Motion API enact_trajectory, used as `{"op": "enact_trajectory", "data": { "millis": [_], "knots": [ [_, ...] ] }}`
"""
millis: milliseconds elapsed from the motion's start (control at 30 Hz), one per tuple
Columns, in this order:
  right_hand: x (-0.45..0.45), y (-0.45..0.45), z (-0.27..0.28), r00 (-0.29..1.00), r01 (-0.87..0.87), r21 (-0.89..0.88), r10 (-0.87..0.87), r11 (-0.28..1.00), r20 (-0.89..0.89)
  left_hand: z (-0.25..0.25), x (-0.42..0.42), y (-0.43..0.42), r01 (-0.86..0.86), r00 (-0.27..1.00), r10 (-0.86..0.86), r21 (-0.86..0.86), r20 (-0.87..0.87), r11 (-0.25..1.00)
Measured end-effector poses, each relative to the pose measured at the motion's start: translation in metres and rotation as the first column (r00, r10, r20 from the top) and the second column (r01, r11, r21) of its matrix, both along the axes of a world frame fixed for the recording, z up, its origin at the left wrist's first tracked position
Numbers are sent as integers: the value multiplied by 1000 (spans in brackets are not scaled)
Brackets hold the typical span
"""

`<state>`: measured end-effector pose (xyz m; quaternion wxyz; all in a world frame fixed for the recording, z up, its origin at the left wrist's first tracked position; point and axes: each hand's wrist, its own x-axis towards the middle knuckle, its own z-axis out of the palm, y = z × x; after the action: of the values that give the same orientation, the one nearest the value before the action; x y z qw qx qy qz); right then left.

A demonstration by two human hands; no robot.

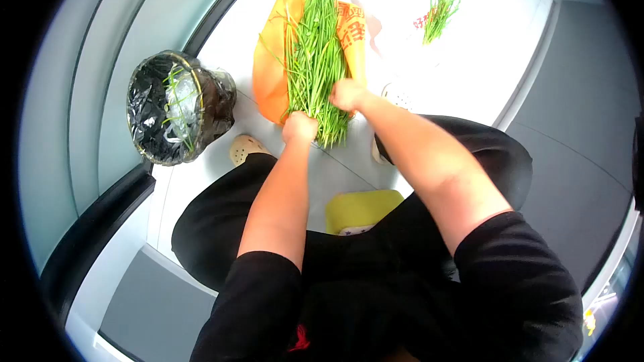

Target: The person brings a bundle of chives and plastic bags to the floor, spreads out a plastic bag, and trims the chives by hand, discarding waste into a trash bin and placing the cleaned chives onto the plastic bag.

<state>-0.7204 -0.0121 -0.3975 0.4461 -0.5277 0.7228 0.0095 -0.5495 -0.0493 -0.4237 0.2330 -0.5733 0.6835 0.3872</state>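
Note:
A thick bundle of long green chive stalks [315,53] lies lengthwise on an orange bag [268,60] with red lettering. Small pale buds show at its far end. My left hand [300,127] is closed at the near left edge of the bundle, fingers curled on stalks there. Higher up, on the bundle's right edge, my right hand [347,95] is closed against the stalks too. Exactly how many stalks each hand grips is hidden by the fingers.
On the left stands a bin [198,110] with a black liner, holding green scraps and clear plastic. A smaller bunch of green stalks [441,17] lies at the upper right on a white bag with red print. A yellow-green stool [362,209] is between my legs.

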Motion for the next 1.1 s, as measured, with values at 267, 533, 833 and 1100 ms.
{"op": "enact_trajectory", "data": {
  "millis": [267, 533, 833, 1100],
  "knots": [
    [38, 8, 48, 232, 700, 472, -795, 536, 560, 86, -11, -29, -155, 814, 480, 673, -328, 723],
    [6, -20, 146, 456, 656, 254, -641, 711, 618, 177, -15, -53, 27, 721, 418, 625, -553, 780],
    [-19, -28, 290, 261, 592, 135, -347, 794, 901, 326, -27, -65, 227, 576, 116, 294, -809, 928],
    [-29, -36, 303, 280, 713, -39, -234, 700, 931, 326, -32, -66, 105, 484, -30, 24, -875, 994]
  ]
}}
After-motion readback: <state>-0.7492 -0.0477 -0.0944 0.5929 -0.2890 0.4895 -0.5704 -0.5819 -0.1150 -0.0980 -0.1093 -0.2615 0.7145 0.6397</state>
